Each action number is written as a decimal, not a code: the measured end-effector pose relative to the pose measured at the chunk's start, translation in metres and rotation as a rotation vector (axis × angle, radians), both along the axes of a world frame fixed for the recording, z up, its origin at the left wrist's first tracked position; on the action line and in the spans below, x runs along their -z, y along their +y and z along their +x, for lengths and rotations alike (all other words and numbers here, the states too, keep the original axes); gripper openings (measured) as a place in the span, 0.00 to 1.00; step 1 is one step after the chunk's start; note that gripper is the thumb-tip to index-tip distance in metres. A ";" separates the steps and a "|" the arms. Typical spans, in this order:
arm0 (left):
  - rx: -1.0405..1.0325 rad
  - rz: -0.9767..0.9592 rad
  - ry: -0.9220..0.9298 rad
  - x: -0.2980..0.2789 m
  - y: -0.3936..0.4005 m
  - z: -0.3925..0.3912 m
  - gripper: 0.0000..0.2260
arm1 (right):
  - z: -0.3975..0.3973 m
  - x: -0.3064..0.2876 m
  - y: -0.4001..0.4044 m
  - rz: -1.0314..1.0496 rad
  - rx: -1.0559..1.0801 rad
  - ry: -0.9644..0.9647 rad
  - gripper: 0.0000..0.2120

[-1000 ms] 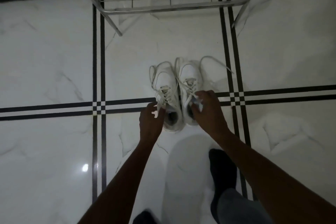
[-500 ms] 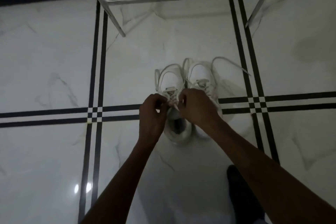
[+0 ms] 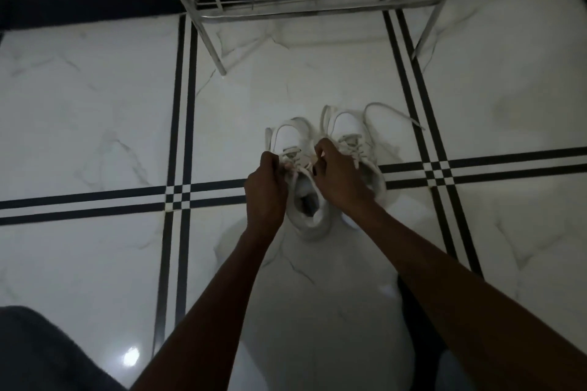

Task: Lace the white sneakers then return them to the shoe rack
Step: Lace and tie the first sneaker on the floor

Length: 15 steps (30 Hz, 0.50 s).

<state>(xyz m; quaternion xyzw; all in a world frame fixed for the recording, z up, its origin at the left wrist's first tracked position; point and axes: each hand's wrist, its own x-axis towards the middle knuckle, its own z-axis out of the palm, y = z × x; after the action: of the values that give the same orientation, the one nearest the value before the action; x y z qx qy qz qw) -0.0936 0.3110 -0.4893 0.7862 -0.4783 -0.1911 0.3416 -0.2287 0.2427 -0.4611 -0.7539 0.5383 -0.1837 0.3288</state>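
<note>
Two white sneakers stand side by side on the floor, toes pointing away from me. My left hand point(image 3: 266, 187) and my right hand point(image 3: 338, 173) are both closed over the laces of the left sneaker point(image 3: 293, 143), one on each side of its tongue. The right sneaker point(image 3: 347, 127) is partly covered by my right hand; a loose lace end point(image 3: 394, 113) trails from it to the right. The metal shoe rack point(image 3: 305, 6) stands beyond the shoes, its wire shelf bare where visible.
The floor is glossy white marble tile point(image 3: 95, 124) with black double stripes. The rack's slanted legs point(image 3: 211, 41) reach the floor just ahead of the shoes. My dark-clothed knee point(image 3: 41, 352) fills the lower left corner. A black skirting runs along the wall.
My right hand has moved from the right sneaker over to the left sneaker's laces, joining my left hand. The view has shifted, so the shoes and rack sit further right and lower.
</note>
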 end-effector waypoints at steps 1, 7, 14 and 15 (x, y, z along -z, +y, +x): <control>-0.017 -0.005 -0.009 0.001 0.000 -0.002 0.05 | 0.000 0.003 0.001 -0.023 0.014 -0.002 0.04; -0.046 -0.031 0.020 -0.003 -0.001 -0.008 0.06 | -0.004 0.001 0.007 -0.057 0.113 0.013 0.05; -0.137 -0.059 0.177 0.006 0.008 -0.006 0.05 | 0.008 0.006 0.000 0.069 0.020 -0.033 0.03; -0.134 -0.068 0.216 0.007 0.009 -0.005 0.07 | 0.008 0.008 -0.001 0.111 0.021 -0.051 0.03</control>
<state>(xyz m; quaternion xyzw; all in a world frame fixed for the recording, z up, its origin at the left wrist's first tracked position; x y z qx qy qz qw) -0.0990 0.3200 -0.4960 0.7792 -0.3912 -0.2350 0.4298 -0.2210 0.2421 -0.4695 -0.7238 0.5473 -0.1761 0.3816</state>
